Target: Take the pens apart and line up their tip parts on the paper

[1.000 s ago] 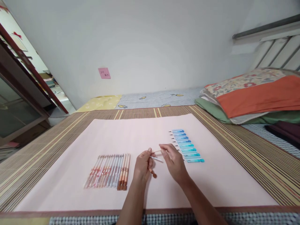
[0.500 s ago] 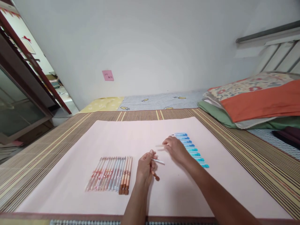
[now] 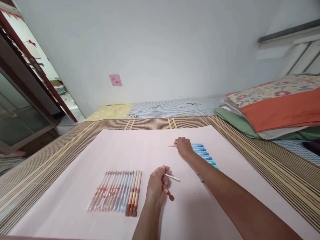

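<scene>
My left hand (image 3: 158,182) is closed on pens near the middle front of the pink sheet (image 3: 140,143); a white pen (image 3: 172,177) sticks out to the right, and a pen with a brown end (image 3: 171,196) points down from below the fingers. Farther back, my right hand (image 3: 183,146) pinches a pale pen (image 3: 171,146) whose tip points left. Just right of that hand lies a column of blue and teal pens (image 3: 201,150), partly hidden by my forearm. To the left, several clear pens (image 3: 110,191) lie side by side, with brown-ended pens (image 3: 133,193) at their right.
Around the sheet is a striped mat (image 3: 155,124). Folded bedding with an orange edge (image 3: 280,110) is at the right. A pink note (image 3: 115,80) is stuck on the wall behind. Patterned cloth (image 3: 162,108) runs along the wall's foot.
My right hand has moved back, away from me, with the pale pen, to beside the top of the blue pens. My left hand still holds its pens and has shifted slightly nearer to me in view.
</scene>
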`<move>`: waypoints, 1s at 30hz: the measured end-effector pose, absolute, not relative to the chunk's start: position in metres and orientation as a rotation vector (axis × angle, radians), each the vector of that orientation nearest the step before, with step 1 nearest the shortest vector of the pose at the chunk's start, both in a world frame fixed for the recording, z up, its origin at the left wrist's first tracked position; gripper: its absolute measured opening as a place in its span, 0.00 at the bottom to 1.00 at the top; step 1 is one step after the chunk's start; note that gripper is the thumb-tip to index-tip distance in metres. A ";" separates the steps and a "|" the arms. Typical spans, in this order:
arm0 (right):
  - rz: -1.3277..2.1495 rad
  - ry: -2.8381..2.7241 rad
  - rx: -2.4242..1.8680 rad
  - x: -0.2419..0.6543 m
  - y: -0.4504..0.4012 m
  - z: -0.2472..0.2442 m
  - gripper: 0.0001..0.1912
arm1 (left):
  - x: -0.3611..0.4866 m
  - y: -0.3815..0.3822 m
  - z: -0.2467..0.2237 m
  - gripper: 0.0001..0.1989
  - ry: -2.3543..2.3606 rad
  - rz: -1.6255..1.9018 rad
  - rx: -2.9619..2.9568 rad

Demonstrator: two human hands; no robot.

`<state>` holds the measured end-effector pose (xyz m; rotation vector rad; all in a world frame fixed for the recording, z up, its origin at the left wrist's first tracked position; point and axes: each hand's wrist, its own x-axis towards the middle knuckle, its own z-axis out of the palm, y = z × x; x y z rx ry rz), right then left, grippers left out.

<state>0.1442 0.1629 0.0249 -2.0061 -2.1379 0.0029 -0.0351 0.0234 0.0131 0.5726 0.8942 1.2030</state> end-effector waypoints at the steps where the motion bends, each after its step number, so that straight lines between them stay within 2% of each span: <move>1: 0.003 -2.144 -2.013 0.144 0.164 0.023 0.14 | -0.035 0.023 0.015 0.24 0.893 1.203 0.566; 17: 0.051 -2.133 -1.963 0.144 0.162 0.015 0.12 | -0.033 0.022 0.021 0.24 0.879 1.237 0.508; 22: 0.139 -2.018 -1.911 0.159 0.154 0.037 0.16 | -0.034 0.022 0.022 0.24 0.883 1.233 0.504; 27: 0.361 -2.001 -1.768 0.157 0.104 0.058 0.13 | -0.035 0.022 0.024 0.23 0.895 1.235 0.490; 30: 0.842 -2.024 -1.492 0.137 0.056 0.055 0.09 | -0.036 0.023 0.023 0.21 0.910 1.243 0.494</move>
